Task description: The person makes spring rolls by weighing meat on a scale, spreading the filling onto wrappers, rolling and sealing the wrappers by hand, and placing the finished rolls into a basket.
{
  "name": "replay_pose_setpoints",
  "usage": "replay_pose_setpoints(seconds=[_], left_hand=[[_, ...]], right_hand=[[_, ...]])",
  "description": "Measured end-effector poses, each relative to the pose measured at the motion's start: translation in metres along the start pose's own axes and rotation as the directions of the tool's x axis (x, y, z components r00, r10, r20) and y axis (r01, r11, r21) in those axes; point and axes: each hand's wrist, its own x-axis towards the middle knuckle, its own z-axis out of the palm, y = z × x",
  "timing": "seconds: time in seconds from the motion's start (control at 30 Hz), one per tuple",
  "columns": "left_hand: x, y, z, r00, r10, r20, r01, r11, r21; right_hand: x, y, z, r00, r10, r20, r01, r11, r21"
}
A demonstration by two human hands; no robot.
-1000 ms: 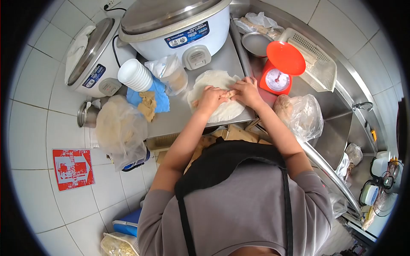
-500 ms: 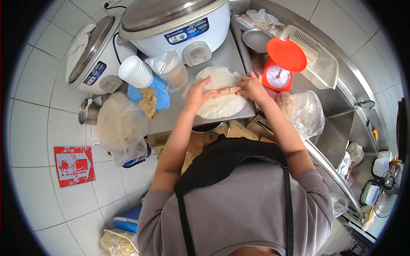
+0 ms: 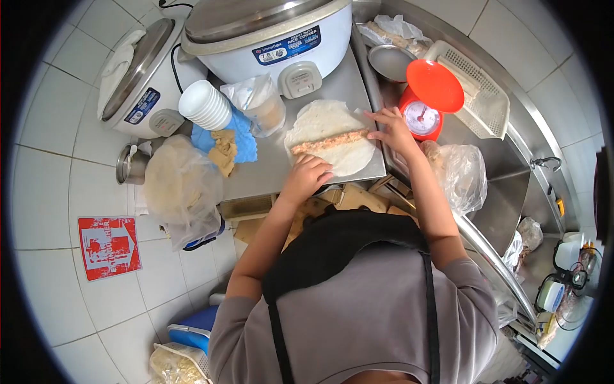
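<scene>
A thin round white wrapper (image 3: 320, 118) lies flat on the steel counter. Across its middle runs a long strip of pinkish minced filling (image 3: 332, 141). My left hand (image 3: 308, 176) is at the wrapper's near left edge, fingers bent together over the rim below the filling's left end. At the filling's right end is my right hand (image 3: 391, 131), its fingers stretched and apart, with the thumb close to the tip of the strip. Just right of that hand stands a red dial scale (image 3: 422, 119) with a red pan on top.
Rice cookers (image 3: 275, 57) fill the back and left. Stacked white bowls (image 3: 204, 105), a blue cloth (image 3: 240, 136) and a plastic bag (image 3: 258, 105) sit left of the wrapper. More wrappers in a bag (image 3: 181, 182) lie farther left. A filled bag (image 3: 460, 176) rests by the sink, right.
My left hand has moved from the filling's left end down to the wrapper's near edge. My right hand has lifted its fingers off the filling, and the strip now reaches across the wrapper.
</scene>
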Motion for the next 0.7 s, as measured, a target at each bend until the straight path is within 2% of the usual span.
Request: replay_pose_setpoints(seconds=[0.07,0.17,0.2,0.27,0.37,0.5,0.57,0.7], left_hand=[[0.002,-0.002,0.003,0.999,0.041,0.004,-0.041,0.996,0.074],[0.01,-0.003,0.007,0.994,-0.098,-0.05,0.099,0.995,0.03],[0.012,-0.002,0.007,0.987,-0.137,-0.081,0.137,0.991,-0.003],[0.015,-0.001,0.007,0.967,-0.216,-0.137,0.208,0.976,-0.072],[0.017,0.002,-0.003,0.98,-0.039,-0.193,0.066,0.989,0.134],[0.002,-0.009,-0.008,0.981,-0.188,0.049,0.187,0.982,0.02],[0.005,-0.001,-0.017,0.964,-0.219,0.149,0.23,0.972,-0.059],[0.027,-0.022,-0.026,0.96,-0.263,0.095,0.267,0.963,-0.036]], right_hand=[[-0.008,-0.013,-0.009,0.998,-0.001,0.064,-0.004,0.998,0.068],[-0.027,-0.041,0.0,0.945,-0.252,0.211,0.272,0.959,-0.076],[-0.028,-0.047,0.006,0.948,-0.281,0.149,0.305,0.937,-0.17],[-0.025,-0.037,0.017,0.972,-0.212,0.101,0.229,0.954,-0.192],[-0.019,-0.038,0.017,0.981,-0.164,0.107,0.184,0.96,-0.21],[-0.021,-0.043,0.015,0.963,-0.228,0.144,0.257,0.938,-0.232],[-0.017,-0.046,0.007,0.969,-0.19,0.158,0.223,0.946,-0.234],[0.004,-0.04,0.011,0.979,-0.156,0.131,0.193,0.916,-0.351]])
